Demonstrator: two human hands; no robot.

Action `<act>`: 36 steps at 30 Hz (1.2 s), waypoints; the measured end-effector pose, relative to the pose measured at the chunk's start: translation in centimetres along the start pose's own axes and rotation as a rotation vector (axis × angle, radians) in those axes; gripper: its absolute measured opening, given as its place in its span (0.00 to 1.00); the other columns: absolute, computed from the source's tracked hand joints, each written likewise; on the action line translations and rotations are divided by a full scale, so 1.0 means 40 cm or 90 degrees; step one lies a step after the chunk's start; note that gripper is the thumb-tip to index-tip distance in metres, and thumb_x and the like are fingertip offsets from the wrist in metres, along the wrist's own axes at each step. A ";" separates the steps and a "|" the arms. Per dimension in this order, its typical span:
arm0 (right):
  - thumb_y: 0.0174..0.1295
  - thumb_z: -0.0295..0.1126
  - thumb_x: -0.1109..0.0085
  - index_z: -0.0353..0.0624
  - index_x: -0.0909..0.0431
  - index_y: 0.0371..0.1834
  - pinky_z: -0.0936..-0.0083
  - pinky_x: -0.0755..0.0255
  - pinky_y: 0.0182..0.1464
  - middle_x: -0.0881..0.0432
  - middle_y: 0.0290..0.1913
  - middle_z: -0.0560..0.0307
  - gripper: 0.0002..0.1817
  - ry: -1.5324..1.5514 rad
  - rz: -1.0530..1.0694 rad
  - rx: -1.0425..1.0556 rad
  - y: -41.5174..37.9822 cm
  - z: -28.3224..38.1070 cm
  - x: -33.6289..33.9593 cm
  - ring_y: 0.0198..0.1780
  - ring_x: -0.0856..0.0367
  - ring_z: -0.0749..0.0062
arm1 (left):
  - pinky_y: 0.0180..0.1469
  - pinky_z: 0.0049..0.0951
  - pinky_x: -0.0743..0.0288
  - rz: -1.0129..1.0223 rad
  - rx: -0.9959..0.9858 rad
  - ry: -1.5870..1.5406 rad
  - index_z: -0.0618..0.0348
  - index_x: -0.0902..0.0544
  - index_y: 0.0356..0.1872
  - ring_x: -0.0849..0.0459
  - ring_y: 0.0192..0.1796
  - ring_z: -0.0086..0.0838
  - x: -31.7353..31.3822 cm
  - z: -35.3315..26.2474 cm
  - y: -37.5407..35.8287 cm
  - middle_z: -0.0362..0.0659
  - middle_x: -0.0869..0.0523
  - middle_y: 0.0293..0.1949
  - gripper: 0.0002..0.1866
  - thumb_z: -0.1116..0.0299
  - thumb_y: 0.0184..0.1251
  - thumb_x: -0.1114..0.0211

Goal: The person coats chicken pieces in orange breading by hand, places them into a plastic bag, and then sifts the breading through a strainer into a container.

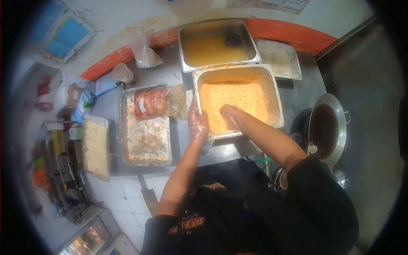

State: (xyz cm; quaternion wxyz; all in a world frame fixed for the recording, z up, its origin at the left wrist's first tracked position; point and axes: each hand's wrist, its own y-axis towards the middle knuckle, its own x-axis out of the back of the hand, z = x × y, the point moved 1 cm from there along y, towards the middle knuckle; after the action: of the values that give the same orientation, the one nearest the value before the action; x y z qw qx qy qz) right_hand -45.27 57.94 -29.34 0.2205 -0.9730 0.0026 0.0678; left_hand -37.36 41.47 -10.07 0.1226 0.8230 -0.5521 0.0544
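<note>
A deep metal pan [280,111] holds orange, crumbly flour-like powder [216,95]. My left hand [198,123], in a clear plastic glove, grips the pan at its left rim near the front corner. Inside the pan my right hand [230,115] reaches down into the powder, and its fingers are buried, so their shape is hidden. Just left of my left hand, a clear plastic bag of reddish raw meat [149,104] lies on a shallow metal tray [127,146] smeared with pale residue.
Behind the pan stands another metal pan [185,63] with yellowish liquid and a dark object. A bag of white powder [148,57] and a plastic tub [123,73] sit back left. A large wok [341,140] of dark liquid is right; a pale tray [97,146] is left.
</note>
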 end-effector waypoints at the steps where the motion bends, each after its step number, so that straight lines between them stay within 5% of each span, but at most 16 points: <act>1: 0.58 0.47 0.49 0.44 0.24 0.55 0.60 0.31 0.56 0.21 0.55 0.48 0.25 -0.017 0.014 -0.021 0.022 0.013 0.004 0.52 0.22 0.55 | 0.67 0.31 0.39 0.008 0.016 0.017 0.65 0.36 0.67 0.31 0.66 0.38 0.002 -0.004 -0.006 0.54 0.29 0.63 0.30 0.84 0.61 0.49; 6: 0.58 0.48 0.49 0.45 0.26 0.61 0.60 0.34 0.59 0.24 0.60 0.47 0.29 0.180 0.067 -0.174 0.107 0.149 0.022 0.56 0.23 0.56 | 0.69 0.32 0.41 0.033 0.037 0.038 0.64 0.39 0.69 0.32 0.67 0.37 0.009 -0.036 -0.005 0.53 0.31 0.65 0.31 0.83 0.61 0.49; 7: 0.58 0.47 0.50 0.44 0.28 0.62 0.60 0.34 0.59 0.24 0.60 0.48 0.30 -0.064 0.116 0.043 0.037 -0.041 0.002 0.55 0.23 0.56 | 0.69 0.32 0.41 0.036 0.037 0.037 0.64 0.39 0.69 0.33 0.68 0.37 0.008 -0.027 -0.005 0.53 0.31 0.66 0.31 0.83 0.61 0.50; 8: 0.58 0.47 0.50 0.44 0.29 0.63 0.59 0.34 0.58 0.24 0.60 0.49 0.30 -0.561 0.013 0.306 -0.044 -0.259 -0.020 0.55 0.23 0.56 | 0.69 0.32 0.42 0.038 0.038 0.034 0.65 0.40 0.69 0.33 0.68 0.36 0.008 -0.019 -0.004 0.53 0.32 0.66 0.31 0.84 0.61 0.50; 9: 0.58 0.46 0.51 0.44 0.30 0.64 0.59 0.34 0.58 0.24 0.61 0.50 0.30 -0.821 -0.187 0.490 -0.133 -0.497 -0.042 0.54 0.23 0.56 | 0.69 0.32 0.42 0.037 0.036 0.032 0.65 0.40 0.69 0.33 0.68 0.36 0.008 -0.016 -0.005 0.53 0.32 0.66 0.31 0.84 0.61 0.50; 13: 0.58 0.47 0.50 0.43 0.29 0.57 0.59 0.32 0.56 0.25 0.57 0.50 0.27 -0.942 -0.151 0.721 -0.164 -0.427 -0.118 0.55 0.25 0.61 | 0.69 0.31 0.41 0.032 0.029 0.034 0.64 0.40 0.70 0.33 0.68 0.38 0.005 -0.006 -0.004 0.53 0.31 0.66 0.31 0.83 0.62 0.50; 15: 0.59 0.41 0.52 0.43 0.29 0.60 0.66 0.27 0.53 0.23 0.58 0.47 0.26 -1.393 -0.554 0.749 -0.196 -0.393 -0.192 0.54 0.21 0.55 | 0.68 0.31 0.40 0.028 0.018 0.071 0.64 0.40 0.70 0.33 0.68 0.38 0.012 -0.011 -0.005 0.54 0.31 0.65 0.31 0.83 0.62 0.50; 16: 0.59 0.41 0.52 0.43 0.29 0.60 0.66 0.27 0.53 0.23 0.58 0.47 0.26 -1.395 -0.554 0.746 -0.190 -0.397 -0.185 0.54 0.21 0.55 | 0.68 0.32 0.40 0.033 0.016 0.066 0.64 0.40 0.70 0.32 0.67 0.39 0.013 -0.018 -0.004 0.54 0.30 0.64 0.31 0.83 0.62 0.50; 18: 0.58 0.40 0.51 0.41 0.28 0.56 0.67 0.25 0.52 0.21 0.55 0.47 0.24 -1.416 -0.802 1.159 -0.178 -0.421 -0.169 0.55 0.21 0.53 | 0.67 0.32 0.39 0.036 0.012 0.062 0.63 0.40 0.70 0.31 0.66 0.40 0.012 -0.028 -0.004 0.55 0.30 0.64 0.32 0.83 0.61 0.50; 25: 0.57 0.48 0.43 0.39 0.28 0.60 0.65 0.32 0.62 0.25 0.60 0.43 0.31 -1.770 -0.831 0.904 -0.024 -0.358 -0.079 0.61 0.26 0.56 | 0.67 0.31 0.39 0.027 0.021 0.028 0.64 0.38 0.69 0.30 0.65 0.38 0.008 -0.024 0.000 0.55 0.29 0.62 0.32 0.85 0.59 0.50; 27: 0.56 0.44 0.42 0.40 0.28 0.60 0.63 0.32 0.61 0.25 0.58 0.39 0.29 -2.025 -0.504 0.691 -0.083 -0.378 -0.068 0.58 0.24 0.55 | 0.67 0.30 0.39 0.019 0.025 0.026 0.64 0.39 0.69 0.31 0.65 0.38 0.005 -0.020 -0.001 0.54 0.28 0.62 0.32 0.85 0.59 0.50; 28: 0.56 0.44 0.42 0.40 0.28 0.60 0.63 0.32 0.61 0.25 0.58 0.39 0.29 -2.027 -0.505 0.692 -0.105 -0.382 -0.096 0.58 0.24 0.55 | 0.67 0.30 0.40 0.020 0.028 0.031 0.64 0.39 0.69 0.31 0.66 0.38 0.006 -0.023 -0.001 0.54 0.29 0.63 0.32 0.85 0.59 0.50; 30: 0.57 0.32 0.50 0.34 0.27 0.56 0.62 0.27 0.56 0.26 0.59 0.39 0.23 -2.232 -0.704 0.458 -0.136 -0.381 -0.193 0.57 0.23 0.50 | 0.68 0.30 0.40 0.015 0.032 0.035 0.64 0.39 0.69 0.31 0.66 0.37 0.005 -0.022 0.005 0.54 0.29 0.63 0.32 0.84 0.60 0.49; 32: 0.56 0.36 0.49 0.34 0.29 0.58 0.62 0.28 0.56 0.26 0.59 0.38 0.26 -1.424 -0.657 1.089 -0.156 -0.313 -0.226 0.57 0.24 0.48 | 0.69 0.31 0.41 0.046 0.060 0.009 0.64 0.39 0.69 0.32 0.67 0.38 0.009 -0.013 -0.002 0.54 0.30 0.64 0.32 0.84 0.61 0.50; 35: 0.55 0.40 0.47 0.34 0.30 0.59 0.62 0.30 0.59 0.26 0.60 0.39 0.29 -1.335 -0.669 1.206 -0.128 -0.386 -0.211 0.59 0.26 0.48 | 0.69 0.32 0.41 0.036 0.018 0.063 0.64 0.39 0.69 0.33 0.68 0.38 0.010 -0.017 -0.002 0.54 0.31 0.65 0.31 0.83 0.61 0.49; 36: 0.54 0.41 0.46 0.37 0.30 0.59 0.61 0.34 0.62 0.27 0.61 0.40 0.30 -1.342 -0.744 1.349 -0.044 -0.299 -0.215 0.62 0.28 0.49 | 0.69 0.32 0.41 0.039 0.011 0.064 0.64 0.39 0.69 0.33 0.68 0.38 0.007 -0.025 0.002 0.54 0.31 0.65 0.31 0.83 0.61 0.49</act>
State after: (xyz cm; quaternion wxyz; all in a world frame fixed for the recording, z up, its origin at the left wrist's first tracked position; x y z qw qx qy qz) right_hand -52.15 54.16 -16.76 -0.6612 -0.2216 0.4541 -0.5545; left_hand -37.27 41.44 -9.02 0.1414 0.8029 -0.5696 0.1043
